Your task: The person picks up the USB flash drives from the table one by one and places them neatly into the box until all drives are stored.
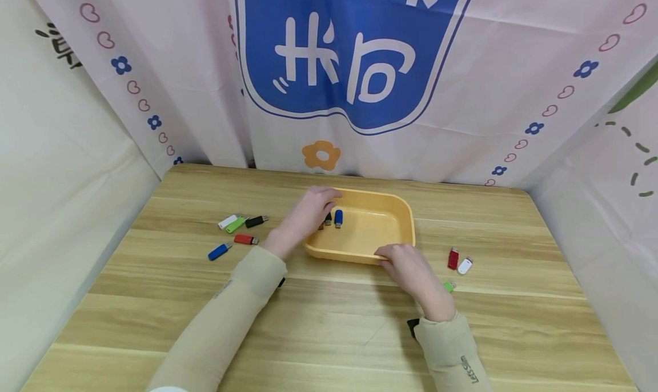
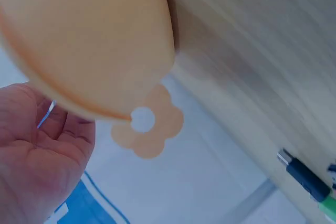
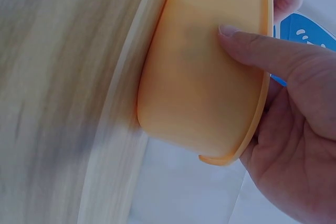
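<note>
A yellow rectangular tray (image 1: 367, 238) with rounded corners sits on the wooden table. My left hand (image 1: 307, 210) reaches over its far left corner and grips the rim there, fingers curled in the left wrist view, the thumb largely hidden. At the near right corner my right hand (image 1: 406, 264) pinches the rim, the thumb (image 3: 247, 44) against the outer wall and the fingers behind it. Inside the tray lie a blue USB stick (image 1: 338, 217) and a black USB stick (image 1: 328, 218), close to the left hand. A metal connector beside them is partly hidden by that hand.
Left of the tray lie white (image 1: 228, 222), green (image 1: 236, 225), black (image 1: 255, 222), red (image 1: 245, 239) and blue (image 1: 219, 251) USB sticks. To the right are a dark red (image 1: 453, 258), a white (image 1: 465, 266) and a partly hidden green (image 1: 449, 286) one. A printed curtain (image 1: 205, 123) hangs behind the table.
</note>
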Action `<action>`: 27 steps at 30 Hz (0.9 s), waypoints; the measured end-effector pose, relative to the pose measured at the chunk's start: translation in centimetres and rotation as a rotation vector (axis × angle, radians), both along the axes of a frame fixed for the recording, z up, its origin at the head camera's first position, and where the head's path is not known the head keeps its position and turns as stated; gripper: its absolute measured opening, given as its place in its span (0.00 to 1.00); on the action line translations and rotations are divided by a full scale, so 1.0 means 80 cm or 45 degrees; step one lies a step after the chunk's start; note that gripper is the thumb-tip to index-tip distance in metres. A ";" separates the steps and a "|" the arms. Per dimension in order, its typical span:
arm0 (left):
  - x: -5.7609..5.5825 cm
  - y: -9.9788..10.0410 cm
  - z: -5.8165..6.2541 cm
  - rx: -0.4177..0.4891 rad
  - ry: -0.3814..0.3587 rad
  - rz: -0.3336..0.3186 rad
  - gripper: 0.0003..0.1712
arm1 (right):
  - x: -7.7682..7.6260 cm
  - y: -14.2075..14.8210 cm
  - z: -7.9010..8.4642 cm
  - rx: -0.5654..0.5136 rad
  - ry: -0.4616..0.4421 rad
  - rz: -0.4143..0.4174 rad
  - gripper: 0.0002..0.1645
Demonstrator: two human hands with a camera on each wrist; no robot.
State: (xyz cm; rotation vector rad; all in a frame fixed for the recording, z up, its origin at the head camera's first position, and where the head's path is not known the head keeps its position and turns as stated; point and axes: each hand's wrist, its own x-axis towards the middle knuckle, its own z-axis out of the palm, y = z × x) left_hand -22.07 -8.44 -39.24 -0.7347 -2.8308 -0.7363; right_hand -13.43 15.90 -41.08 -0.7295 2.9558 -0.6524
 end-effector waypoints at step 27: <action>0.058 -0.087 0.000 0.064 -0.050 0.278 0.17 | 0.001 -0.001 -0.001 -0.003 0.007 -0.008 0.07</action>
